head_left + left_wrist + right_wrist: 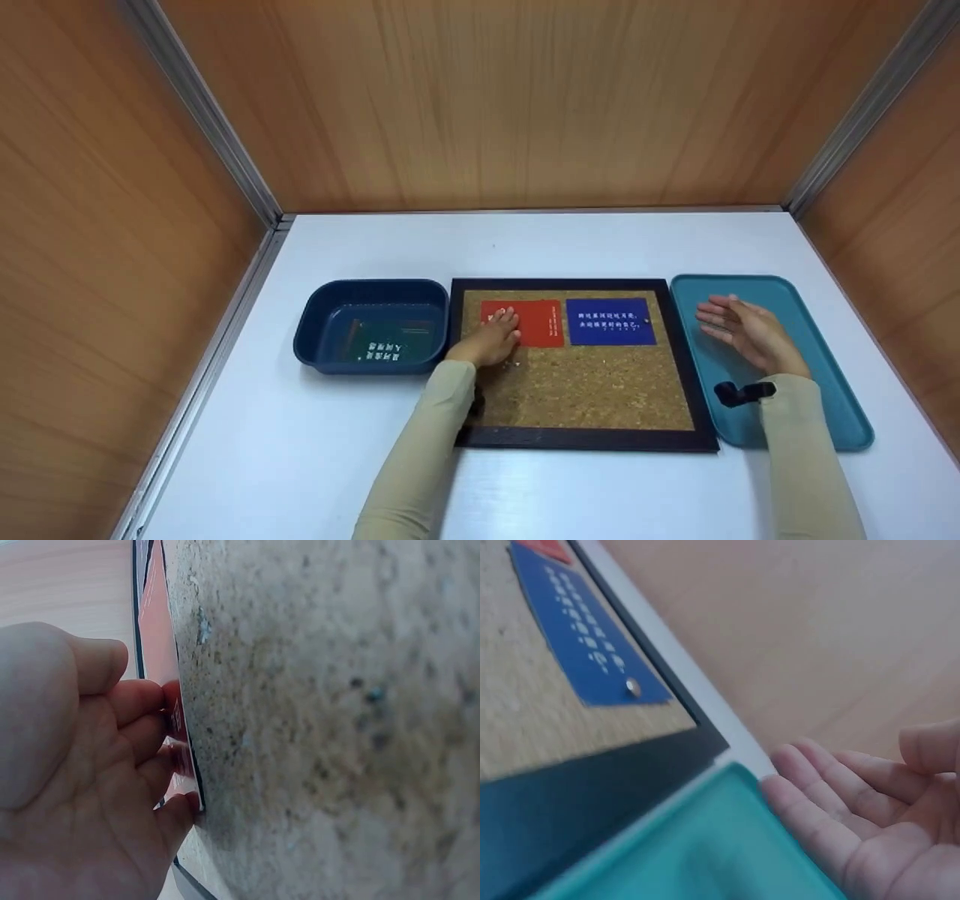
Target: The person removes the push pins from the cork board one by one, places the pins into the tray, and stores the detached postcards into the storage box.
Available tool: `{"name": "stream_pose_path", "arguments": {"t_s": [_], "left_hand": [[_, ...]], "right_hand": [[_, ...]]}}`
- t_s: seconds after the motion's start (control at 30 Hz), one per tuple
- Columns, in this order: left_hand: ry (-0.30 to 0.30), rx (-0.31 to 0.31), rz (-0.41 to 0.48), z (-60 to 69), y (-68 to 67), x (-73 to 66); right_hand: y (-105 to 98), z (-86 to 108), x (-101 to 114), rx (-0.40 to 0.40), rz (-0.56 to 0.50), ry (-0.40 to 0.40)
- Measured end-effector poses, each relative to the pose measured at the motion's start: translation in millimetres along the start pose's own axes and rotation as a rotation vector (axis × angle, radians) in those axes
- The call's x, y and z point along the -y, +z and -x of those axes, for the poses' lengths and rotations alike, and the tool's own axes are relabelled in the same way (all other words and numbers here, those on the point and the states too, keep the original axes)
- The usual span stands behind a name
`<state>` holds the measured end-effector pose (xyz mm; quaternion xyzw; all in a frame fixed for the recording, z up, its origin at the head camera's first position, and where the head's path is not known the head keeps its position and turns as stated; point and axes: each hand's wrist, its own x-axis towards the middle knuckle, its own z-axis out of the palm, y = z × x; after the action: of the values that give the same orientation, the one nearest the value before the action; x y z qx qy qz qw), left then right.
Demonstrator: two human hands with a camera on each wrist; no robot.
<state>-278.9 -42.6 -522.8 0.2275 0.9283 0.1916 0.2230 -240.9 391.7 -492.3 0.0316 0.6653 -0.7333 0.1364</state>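
Note:
My left hand (491,337) rests on the left part of a red card (540,322), fingertips touching its face. The card lies on a cork board (585,390) with a dark frame. Seen from the left wrist, the fingers (146,739) meet the card near its edge, and the thumb stays apart. To the right of the red card is a blue card (611,334) with white writing. A silver pushpin (633,687) sits near that card's right edge. Over a teal tray (780,292), my right hand (754,337) holds nothing, palm turned inward and fingers extended.
Left of the board stands a dark blue bin (315,341) with a dark green card (386,341) in it. The board sits between bin and tray on a white table (300,457). Wooden panels (525,105) enclose the back and sides.

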Motion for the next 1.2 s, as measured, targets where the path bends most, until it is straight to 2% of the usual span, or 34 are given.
{"name": "stream_pose_path", "arguments": {"t_s": [0.07,0.27,0.6,1.2], "left_hand": [[0.003,-0.001,-0.001,0.5,-0.4,0.4],[-0.003,0.004,-0.006,-0.1,0.2,0.0],[-0.021,-0.012,0.009,0.1,1.4,-1.2],[-0.022,-0.002,0.039,-1.8,0.7,-0.5]], "right_hand": [[6,-5.3,0,0.010,0.039,0.009],[22,-17.1,-1,0.039,0.025,0.025],[50,-34.9,-1,0.067,0.086,0.069],[110,-68.9,-11,0.145,-0.040,0.141]]}}
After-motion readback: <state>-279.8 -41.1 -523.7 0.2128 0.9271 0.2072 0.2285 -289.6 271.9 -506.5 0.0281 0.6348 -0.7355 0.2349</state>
